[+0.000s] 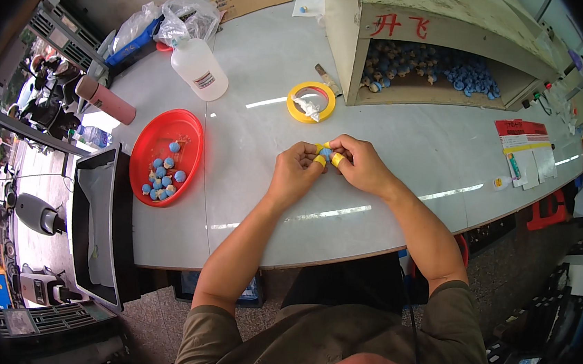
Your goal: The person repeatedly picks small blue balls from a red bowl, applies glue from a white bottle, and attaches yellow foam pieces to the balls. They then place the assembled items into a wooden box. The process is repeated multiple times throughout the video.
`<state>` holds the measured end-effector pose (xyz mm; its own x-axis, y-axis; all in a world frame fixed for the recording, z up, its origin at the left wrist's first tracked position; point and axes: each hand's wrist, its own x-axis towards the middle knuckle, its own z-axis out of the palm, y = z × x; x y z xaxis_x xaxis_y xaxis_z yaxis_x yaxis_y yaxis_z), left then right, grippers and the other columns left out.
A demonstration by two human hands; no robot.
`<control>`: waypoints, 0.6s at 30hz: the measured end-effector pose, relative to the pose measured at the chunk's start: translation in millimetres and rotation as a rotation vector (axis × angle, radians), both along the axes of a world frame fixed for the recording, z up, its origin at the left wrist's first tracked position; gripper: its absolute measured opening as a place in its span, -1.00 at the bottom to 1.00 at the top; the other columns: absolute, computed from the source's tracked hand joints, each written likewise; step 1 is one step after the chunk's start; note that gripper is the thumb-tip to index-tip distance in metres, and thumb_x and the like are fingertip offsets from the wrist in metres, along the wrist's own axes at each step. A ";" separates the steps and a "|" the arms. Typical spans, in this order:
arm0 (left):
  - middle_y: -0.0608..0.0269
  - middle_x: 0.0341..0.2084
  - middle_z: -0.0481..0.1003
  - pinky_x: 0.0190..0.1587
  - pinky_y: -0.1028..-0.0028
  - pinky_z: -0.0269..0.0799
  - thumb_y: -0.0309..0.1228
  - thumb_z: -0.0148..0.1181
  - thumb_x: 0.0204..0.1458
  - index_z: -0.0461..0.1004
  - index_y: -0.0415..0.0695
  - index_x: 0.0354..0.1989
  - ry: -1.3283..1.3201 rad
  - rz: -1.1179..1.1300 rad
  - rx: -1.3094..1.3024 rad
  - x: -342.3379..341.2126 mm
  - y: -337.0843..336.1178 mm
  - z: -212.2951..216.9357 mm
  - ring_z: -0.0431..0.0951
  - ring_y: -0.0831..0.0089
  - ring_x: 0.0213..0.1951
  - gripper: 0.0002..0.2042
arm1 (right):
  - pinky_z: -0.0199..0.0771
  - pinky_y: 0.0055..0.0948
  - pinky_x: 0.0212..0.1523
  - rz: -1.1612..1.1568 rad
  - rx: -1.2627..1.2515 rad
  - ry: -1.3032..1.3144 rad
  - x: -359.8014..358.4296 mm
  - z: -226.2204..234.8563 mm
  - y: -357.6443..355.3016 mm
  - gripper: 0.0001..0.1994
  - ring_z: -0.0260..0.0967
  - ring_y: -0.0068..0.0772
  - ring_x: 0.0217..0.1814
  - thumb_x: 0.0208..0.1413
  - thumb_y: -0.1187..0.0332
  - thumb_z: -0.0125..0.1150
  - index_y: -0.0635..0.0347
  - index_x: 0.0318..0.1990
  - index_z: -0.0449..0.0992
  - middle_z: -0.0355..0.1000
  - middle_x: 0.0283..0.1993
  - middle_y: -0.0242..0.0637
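Observation:
Both of my hands meet over the grey table in front of me, with yellow tape wrapped on several fingertips. Between them is a small blue rounded piece point(325, 153), partly covered by fingers. My left hand point(292, 172) pinches it from the left, while my right hand point(364, 165) grips its right side with thumb and forefinger. To the left, a red round tray point(186, 128) holds several small blue-and-cream balls point(166, 179). Just beyond my hands lies a roll of yellow tape point(328, 109) with a crumpled white scrap point(308, 107) in its ring.
An open-fronted cabinet point(341, 51) at the back holds piles of blue-and-cream balls point(393, 60). Left of centre stand a white plastic jug point(201, 71) and a pink bottle point(106, 100). A black bin point(125, 226) adjoins the left table edge. Red-and-white papers point(522, 143) lie right.

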<state>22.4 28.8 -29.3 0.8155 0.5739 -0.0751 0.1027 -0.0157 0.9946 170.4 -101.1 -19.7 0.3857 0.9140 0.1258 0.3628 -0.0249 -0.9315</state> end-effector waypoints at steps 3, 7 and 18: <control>0.05 -0.23 0.62 -0.13 0.50 0.65 -0.57 0.17 0.23 0.47 -0.47 -0.06 0.022 -0.014 0.019 -0.7 -0.1 3.4 0.70 0.43 -0.23 -0.80 | 0.56 -0.40 -0.14 -0.002 -0.005 -0.002 -0.1 1.0 -0.4 -0.76 0.56 -0.40 -0.22 0.18 0.61 0.12 0.41 0.00 0.50 0.61 -0.21 -0.10; 0.04 -0.22 0.62 -0.12 0.49 0.66 -0.57 0.16 0.23 0.47 -0.47 -0.06 0.017 -0.015 0.023 -1.0 0.2 3.6 0.70 0.42 -0.23 -0.80 | 0.55 -0.41 -0.15 -0.001 -0.005 0.000 -0.5 2.9 -0.8 -0.76 0.55 -0.42 -0.23 0.19 0.60 0.13 0.41 0.00 0.50 0.61 -0.21 -0.10; 0.05 -0.22 0.62 -0.11 0.47 0.66 -0.57 0.16 0.24 0.46 -0.46 -0.05 -0.007 -0.016 0.021 0.2 1.4 -3.1 0.70 0.42 -0.22 -0.80 | 0.48 -0.55 -0.30 -0.001 0.034 -0.019 -0.9 -0.5 0.5 -0.77 0.42 -0.63 -0.34 0.19 0.65 0.13 0.41 0.00 0.49 0.53 -0.30 -0.30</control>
